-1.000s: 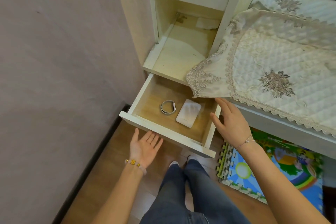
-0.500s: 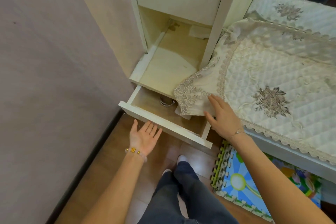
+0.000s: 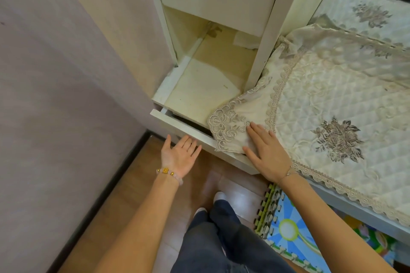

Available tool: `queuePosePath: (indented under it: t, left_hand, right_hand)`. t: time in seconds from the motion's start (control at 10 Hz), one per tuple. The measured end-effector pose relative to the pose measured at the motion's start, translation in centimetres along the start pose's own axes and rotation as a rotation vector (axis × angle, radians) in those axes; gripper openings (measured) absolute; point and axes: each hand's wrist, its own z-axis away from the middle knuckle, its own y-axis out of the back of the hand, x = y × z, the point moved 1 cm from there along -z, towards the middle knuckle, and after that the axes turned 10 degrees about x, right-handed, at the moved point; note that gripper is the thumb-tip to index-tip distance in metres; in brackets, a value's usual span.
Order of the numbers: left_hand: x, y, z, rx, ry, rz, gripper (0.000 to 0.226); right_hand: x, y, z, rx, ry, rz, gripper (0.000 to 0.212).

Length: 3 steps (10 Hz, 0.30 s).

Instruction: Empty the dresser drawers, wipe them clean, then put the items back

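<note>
My left hand [image 3: 179, 155] is turned palm-up with the fingers straight and close together and the thumb out to the side. It holds nothing, and the fingertips are right up against the lower edge of the white drawer front [image 3: 186, 131]. There's a beaded bracelet [image 3: 169, 173] with a gold charm on that wrist. My right hand [image 3: 266, 155] lies flat, palm down, fingers straight and slightly spread. It presses on the lace corner of the cream quilted cloth [image 3: 315, 104] without gripping it. A thin chain [image 3: 288, 174] circles that wrist.

The drawer is the lowest 1 in view on the dresser [image 3: 264, 51] and it's out only a little. Just a narrow dark gap shows between its front and the shelf above. The cloth's corner hangs over the right end of that gap, and I can't see what's inside the drawer.

Above it is an open bay [image 3: 199, 91] with a bare pale wood floor and a scrap of something white [image 3: 246, 41] at the back right. Over that sits another white drawer front [image 3: 217, 4].

The cloth spreads off to the right, with a grey-brown embroidered flower [image 3: 337, 139] near my right hand. Below my hands are the wooden floor [image 3: 124, 201] and my 2 legs in dark jeans [image 3: 221, 246]. A colourful foam mat [image 3: 288, 230] with a sun on it lies to the right. A plain pinkish wall [image 3: 55, 73] is on the left.
</note>
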Motion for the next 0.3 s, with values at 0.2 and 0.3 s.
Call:
queuePosePath:
  t: [0.2,0.3]
  left_hand:
    - [0.0,-2.7,-0.9,0.009,0.013,0.019,0.071]
    - [-0.2,-2.7,-1.2,-0.017,0.029,0.02,0.071]
  right_hand:
    - [-0.2,0.0,0.1,0.008,-0.004,-0.022,0.077]
    - [-0.2,-0.1,-0.1,0.023,0.002,-0.015,0.077]
